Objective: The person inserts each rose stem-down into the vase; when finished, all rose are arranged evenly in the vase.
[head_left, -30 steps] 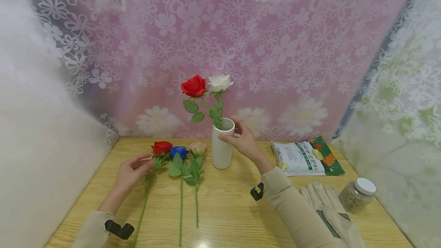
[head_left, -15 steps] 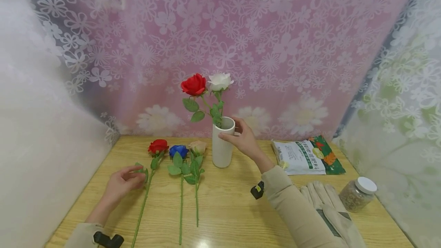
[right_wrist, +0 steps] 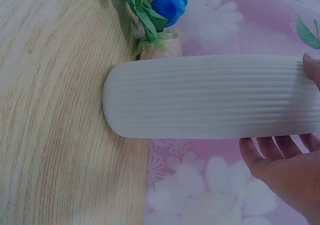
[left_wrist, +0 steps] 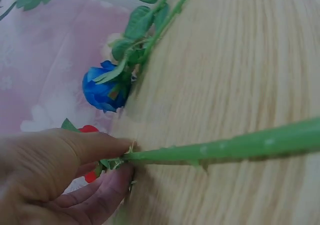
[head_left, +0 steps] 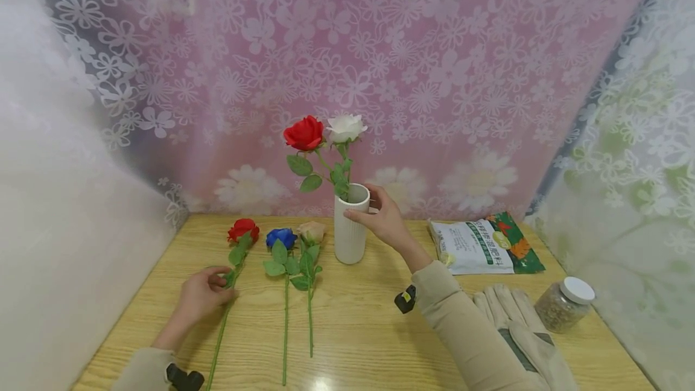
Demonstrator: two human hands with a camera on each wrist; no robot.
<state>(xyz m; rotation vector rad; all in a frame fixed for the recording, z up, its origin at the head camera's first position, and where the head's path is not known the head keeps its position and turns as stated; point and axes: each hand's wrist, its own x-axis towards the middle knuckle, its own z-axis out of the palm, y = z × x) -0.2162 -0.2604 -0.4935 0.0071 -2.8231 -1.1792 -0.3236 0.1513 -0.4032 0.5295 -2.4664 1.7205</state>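
Observation:
With thumb and fingers, my left hand [head_left: 202,295] pinches the green stem [left_wrist: 225,147] of a red rose [head_left: 243,230] lying at the left of the table. Part of the bloom is hidden behind the fingers in the left wrist view. My right hand [head_left: 384,221] grips a white ribbed vase [head_left: 349,237] near its rim, thumb in front and fingers round the far side. Upright on the table, the vase holds another red rose [head_left: 304,133] and a white rose [head_left: 345,129]. Between hand and vase lie a blue rose [head_left: 281,239] and a cream rose [head_left: 312,232].
At the back right lies a white and green printed bag [head_left: 483,246]. Nearer on the right are a pair of pale gloves [head_left: 521,330] and a jar [head_left: 561,306] with a white lid. A floral curtain [head_left: 434,107] hangs behind the wooden table [head_left: 347,324].
My left hand drew back from near the bloom, then came in lower on the red rose's stem and took hold. The bloom shifted slightly left. My right hand stays on the vase.

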